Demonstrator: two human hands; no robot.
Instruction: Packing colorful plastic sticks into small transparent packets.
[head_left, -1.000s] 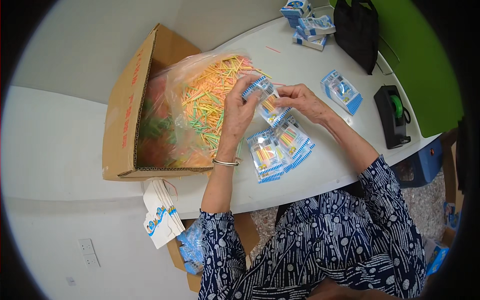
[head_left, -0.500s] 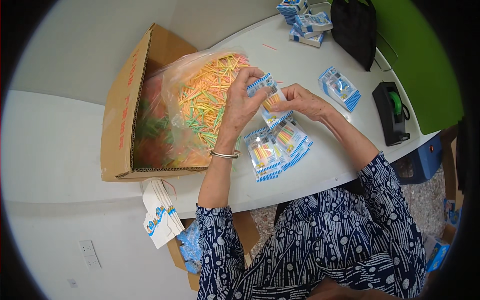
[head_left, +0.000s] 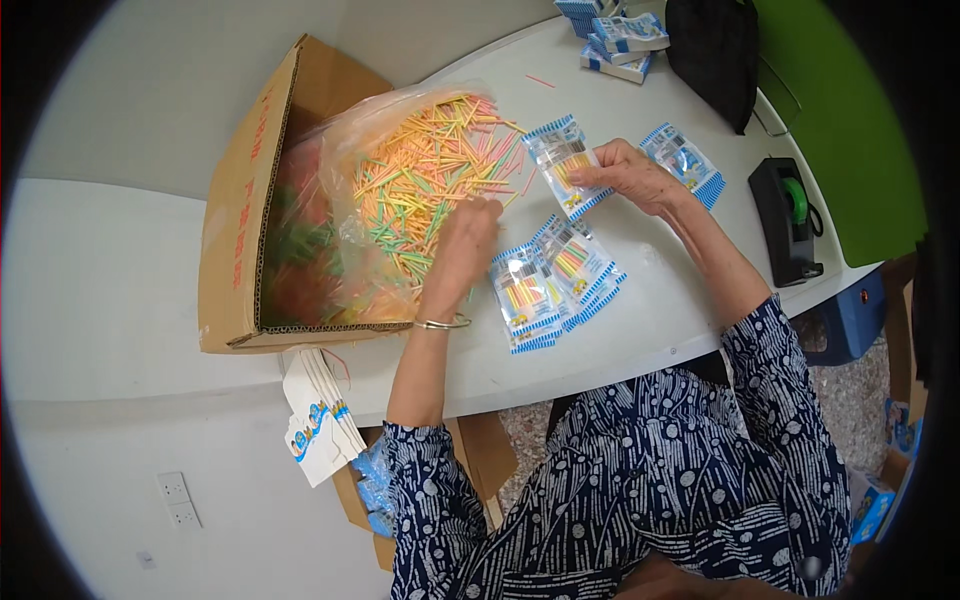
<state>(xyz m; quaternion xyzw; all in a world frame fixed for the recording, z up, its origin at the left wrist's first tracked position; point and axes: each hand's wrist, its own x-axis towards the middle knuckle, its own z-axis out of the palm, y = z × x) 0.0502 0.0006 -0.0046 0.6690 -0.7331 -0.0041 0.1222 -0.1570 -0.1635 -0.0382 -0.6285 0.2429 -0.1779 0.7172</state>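
Observation:
My right hand [head_left: 635, 178] pinches a small clear packet [head_left: 567, 165] with blue-striped ends and several thin coloured sticks inside. My left hand [head_left: 467, 240] is at the near right edge of a large heap of thin pastel sticks [head_left: 410, 190], orange, yellow, green and pink; motion smears its fingers, and whether they hold anything is unclear. The heap spills from a clear plastic bag [head_left: 345, 165] out of a cardboard box [head_left: 240, 230] lying on its side. Just right of my left hand, an overlapping pile of filled packets [head_left: 560, 275] lies on the white table [head_left: 640, 310].
Another packet [head_left: 685, 160] lies beyond my right hand. A black tape dispenser [head_left: 783, 220] with green tape stands at the right edge. Blue-and-white boxes [head_left: 620, 45] and a black bag [head_left: 712, 60] are at the back. White cards [head_left: 318, 420] jut out at the near left.
My left hand has let go of the packet and moved left and nearer, to the heap of sticks. My right hand still holds the packet, now slightly farther away and to the right.

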